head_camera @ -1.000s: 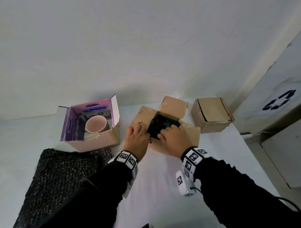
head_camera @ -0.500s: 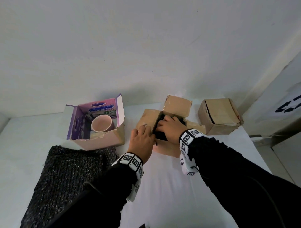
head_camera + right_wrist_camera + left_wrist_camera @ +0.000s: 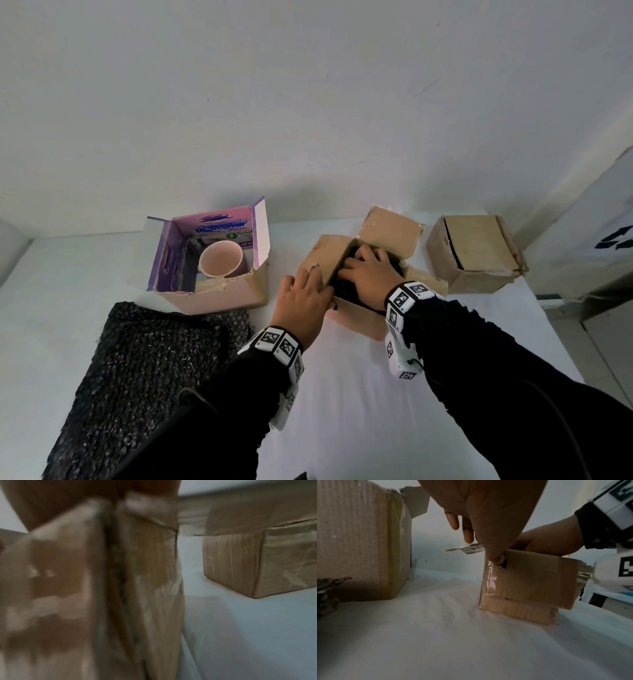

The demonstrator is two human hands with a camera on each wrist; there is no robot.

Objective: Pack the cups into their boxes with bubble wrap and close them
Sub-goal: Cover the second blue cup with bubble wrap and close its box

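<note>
My right hand [image 3: 368, 274] presses the dark bubble-wrapped bundle into the middle box [image 3: 356, 317], fingers flat; my left hand [image 3: 303, 299] pinches its corner. The far box [image 3: 476, 253] looks closed. The pink cup [image 3: 221, 263] sits unwrapped in the purple box [image 3: 219, 294]; bubble wrap [image 3: 144, 370] remains on the surface.

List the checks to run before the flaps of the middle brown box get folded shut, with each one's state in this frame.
1. Black bubble wrap inside the middle brown box: ok.
2. Cup inside that wrap: cannot tell, hidden.
3. Right hand out of the opening: not ok, it presses on the wrap.
4. Left hand steadying the box: ok, it holds the left flap at the near corner.
5. Flaps free to fold: ok, the far flap stands open.
6. Pink cup wrapped: not ok, bare in the purple box.
</note>
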